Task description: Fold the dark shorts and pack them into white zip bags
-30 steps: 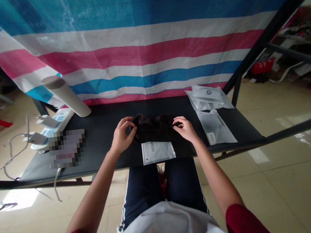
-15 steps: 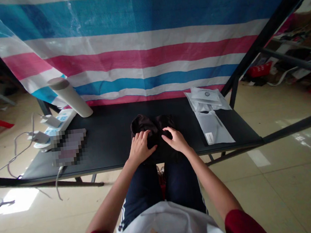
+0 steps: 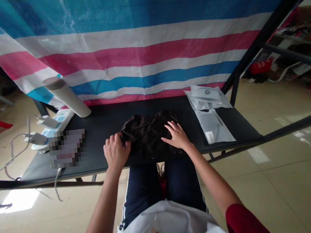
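Note:
A dark brown, crumpled piece of cloth (image 3: 147,130) lies on the black table (image 3: 99,145) in front of me. What kind of garment or cloth it is, I cannot tell. At its left end, my left hand (image 3: 116,151) is closed on the fabric, with a bit of dark cloth between thumb and fingers. My right hand (image 3: 177,135) rests on the right part of the cloth, fingers spread and extended.
On the left stand a white bottle (image 3: 69,98) with a grey lid, a power strip (image 3: 64,121) with plugged chargers, and a blurred-out phone (image 3: 69,147) on a cable. Flat translucent packets (image 3: 214,124) lie at right. A striped sheet (image 3: 137,55) hangs behind the table.
My left hand has moved left, drawing the cloth's left end outward, so the cloth is spread wider. My right hand has stayed nearly in place, its fingers now flatter.

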A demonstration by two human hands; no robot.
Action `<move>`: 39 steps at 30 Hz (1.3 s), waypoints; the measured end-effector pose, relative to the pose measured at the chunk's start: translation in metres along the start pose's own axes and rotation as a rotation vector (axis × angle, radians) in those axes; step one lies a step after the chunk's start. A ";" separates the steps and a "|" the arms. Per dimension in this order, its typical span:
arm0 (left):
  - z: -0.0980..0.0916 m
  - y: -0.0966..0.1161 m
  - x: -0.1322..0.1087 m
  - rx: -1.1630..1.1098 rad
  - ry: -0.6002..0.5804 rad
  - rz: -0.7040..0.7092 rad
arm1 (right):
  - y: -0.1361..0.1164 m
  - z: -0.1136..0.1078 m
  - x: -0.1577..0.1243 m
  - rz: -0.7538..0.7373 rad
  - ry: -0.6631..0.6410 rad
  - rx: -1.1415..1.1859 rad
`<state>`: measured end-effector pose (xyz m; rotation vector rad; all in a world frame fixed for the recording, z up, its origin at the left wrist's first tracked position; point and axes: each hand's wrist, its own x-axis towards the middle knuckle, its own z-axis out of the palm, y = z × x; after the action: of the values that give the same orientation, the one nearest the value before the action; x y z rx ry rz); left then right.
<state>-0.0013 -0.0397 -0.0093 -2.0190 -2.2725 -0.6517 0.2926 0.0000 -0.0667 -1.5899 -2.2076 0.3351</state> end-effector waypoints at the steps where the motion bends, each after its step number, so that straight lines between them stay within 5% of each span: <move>1: 0.005 0.007 0.000 -0.027 0.008 0.052 | -0.002 0.001 0.000 -0.002 -0.013 -0.020; 5: 0.035 0.024 0.006 -0.132 -0.065 0.207 | -0.004 0.002 -0.001 0.003 -0.052 -0.059; 11: 0.067 0.005 0.023 -0.079 -0.148 0.252 | 0.002 -0.002 0.009 0.032 -0.061 -0.058; 16: 0.069 0.001 0.030 0.023 -0.147 0.258 | 0.008 0.003 0.013 0.053 0.009 0.005; 23: 0.064 0.004 0.021 -0.030 -0.010 0.278 | 0.026 0.007 0.010 0.239 0.424 0.323; 26: 0.057 0.000 0.021 -0.121 0.074 0.295 | 0.032 0.007 0.010 0.271 0.475 0.333; 33: 0.060 -0.062 0.048 -0.285 0.184 0.052 | 0.049 0.001 0.016 0.226 0.258 0.117; 39: 0.068 -0.109 0.079 0.011 -0.028 0.133 | 0.071 -0.013 0.023 0.255 0.116 -0.172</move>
<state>-0.1012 0.0496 -0.0789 -2.1647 -2.1273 -0.6030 0.3529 0.0440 -0.0806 -1.9374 -1.9957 0.1217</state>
